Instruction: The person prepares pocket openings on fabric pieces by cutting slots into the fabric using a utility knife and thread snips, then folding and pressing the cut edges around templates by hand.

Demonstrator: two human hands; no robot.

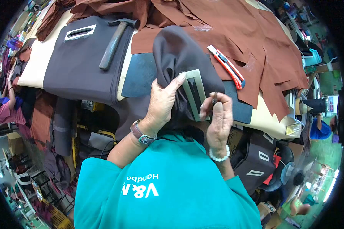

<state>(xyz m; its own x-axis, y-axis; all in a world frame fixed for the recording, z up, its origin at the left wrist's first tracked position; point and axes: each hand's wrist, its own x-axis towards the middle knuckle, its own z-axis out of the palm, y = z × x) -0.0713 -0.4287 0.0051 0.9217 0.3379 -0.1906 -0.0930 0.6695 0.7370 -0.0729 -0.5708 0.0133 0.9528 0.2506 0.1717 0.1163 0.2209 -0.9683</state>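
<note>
My left hand [162, 100], with a watch at its wrist, grips a dark brown-grey fabric piece [176, 47]. Its thumb presses on the upper left corner of a pale rectangular frame [187, 90] set in the fabric. Dark material shows in the long opening of that frame. Close to the frame's right side, my right hand [219, 114] has its fingers pinched together. A small dark tip shows between them, but what it belongs to is too hidden to name. The fabric stands bunched up above the frame and partly covers a dark mat [139, 75].
A red and white box cutter [227, 68] lies right of the fabric on brown cloth sheets [252, 42]. To the left, a hammer [114, 45] rests on stacked dark panels [80, 61], the top one with a similar frame [79, 33]. More framed dark panels [256, 160] hang below right.
</note>
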